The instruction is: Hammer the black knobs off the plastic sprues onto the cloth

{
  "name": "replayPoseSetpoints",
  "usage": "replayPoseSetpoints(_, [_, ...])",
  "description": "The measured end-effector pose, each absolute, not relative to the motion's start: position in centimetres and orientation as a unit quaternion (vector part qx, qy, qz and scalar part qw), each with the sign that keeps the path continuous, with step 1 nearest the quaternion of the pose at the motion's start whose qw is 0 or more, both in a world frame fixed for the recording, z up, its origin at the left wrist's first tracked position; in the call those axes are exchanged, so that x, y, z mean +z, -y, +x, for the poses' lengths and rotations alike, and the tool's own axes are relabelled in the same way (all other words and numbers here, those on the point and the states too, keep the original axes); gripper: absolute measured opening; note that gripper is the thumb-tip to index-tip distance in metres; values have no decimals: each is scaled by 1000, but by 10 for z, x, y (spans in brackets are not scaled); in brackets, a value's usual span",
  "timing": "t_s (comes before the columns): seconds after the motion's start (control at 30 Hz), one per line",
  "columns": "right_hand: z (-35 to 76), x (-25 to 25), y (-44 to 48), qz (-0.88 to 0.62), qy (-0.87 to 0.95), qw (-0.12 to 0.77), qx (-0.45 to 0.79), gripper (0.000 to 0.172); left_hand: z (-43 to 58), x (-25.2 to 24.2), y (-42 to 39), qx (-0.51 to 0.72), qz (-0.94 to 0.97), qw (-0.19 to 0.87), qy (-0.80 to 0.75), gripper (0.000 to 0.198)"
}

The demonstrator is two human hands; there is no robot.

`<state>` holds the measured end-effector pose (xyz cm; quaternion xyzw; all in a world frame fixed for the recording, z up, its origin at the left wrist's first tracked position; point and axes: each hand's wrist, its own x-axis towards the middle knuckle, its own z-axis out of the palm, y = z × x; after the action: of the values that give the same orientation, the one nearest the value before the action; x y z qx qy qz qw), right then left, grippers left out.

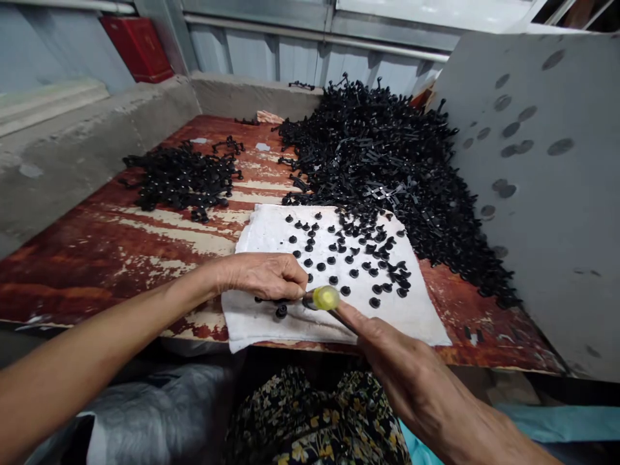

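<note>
My left hand (pixel 271 276) is closed at the left part of a white cloth (pixel 247 323), its fingertips pinching a small black part partly hidden beneath them. My right hand (pixel 387 332) grips the dark handle of a hammer (pixel 325 298) with a translucent yellow head. The hammer head is right beside my left fingertips, over the cloth. Several small round black pieces (pixel 345 290) lie scattered on the cloth, thickest toward its upper right. One black piece (pixel 281 312) sits just below my left hand.
A large heap of black parts (pixel 378 148) rises behind the cloth and to the right. A smaller pile (pixel 181 177) lies at the left on the worn red board (pixel 72 239). A grey spotted panel (pixel 547 213) stands at the right; a low concrete ledge (pixel 111 123) borders the left.
</note>
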<state>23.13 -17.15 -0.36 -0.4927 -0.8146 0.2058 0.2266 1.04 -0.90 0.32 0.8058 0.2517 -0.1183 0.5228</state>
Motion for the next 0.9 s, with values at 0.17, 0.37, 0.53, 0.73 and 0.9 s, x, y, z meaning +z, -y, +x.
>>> replayPoseSetpoints(0.17, [234, -10, 171, -508, 767, 331, 210, 65, 8, 3, 9, -116, 791, 545, -253, 21])
replayPoseSetpoints(0.37, [233, -20, 179, -539, 733, 355, 213, 60, 9, 0, 3, -124, 784, 554, -252, 20])
replayPoseSetpoints(0.53, [231, -13, 178, -500, 773, 343, 188, 69, 12, 1, 0, -134, 782, 561, -235, 19])
replayPoseSetpoints(0.73, [232, -9, 172, -496, 809, 232, 211, 69, 14, 4, -2, -139, 799, 539, -229, 18])
replayPoseSetpoints(0.9, [232, -3, 177, -489, 795, 315, 171, 73, 14, 5, 0, -148, 798, 538, -229, 20])
